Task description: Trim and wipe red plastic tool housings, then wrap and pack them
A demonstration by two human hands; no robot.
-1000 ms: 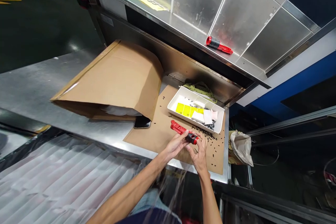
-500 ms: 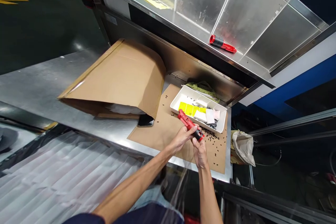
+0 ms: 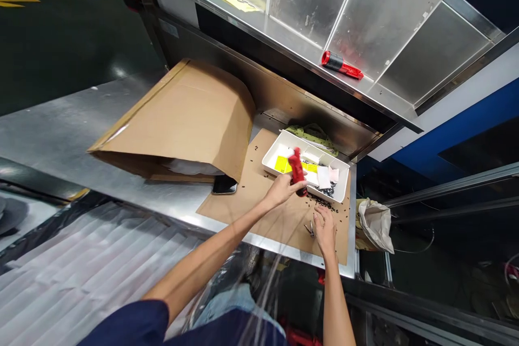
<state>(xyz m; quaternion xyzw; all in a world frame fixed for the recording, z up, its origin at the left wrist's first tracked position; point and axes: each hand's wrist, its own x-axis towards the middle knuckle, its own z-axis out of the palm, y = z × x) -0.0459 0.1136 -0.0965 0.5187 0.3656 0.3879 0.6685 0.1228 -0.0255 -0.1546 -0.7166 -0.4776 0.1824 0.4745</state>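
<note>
My left hand is closed around the lower end of a red and black tubular plastic part, which looks like a flashlight or tool housing. The part stands nearly upright over the near wall of a white tray. My right hand holds nothing visible, its fingers extended over the brown board. Just beyond those fingertips lie many small black pieces. A small metal tool, its kind unclear, lies beside the right hand's left edge. Inside the tray are yellow label sheets, white pads and more black pieces.
A large cardboard box lies open toward me on the metal bench, with a phone by its corner. Another red and black part rests on the shelf above. A green patterned bag sits behind the tray.
The red part has gone from being held in both hands to my left hand alone, raised and turned more upright. My right hand has let go and moved right, uncovering the small metal tool.
</note>
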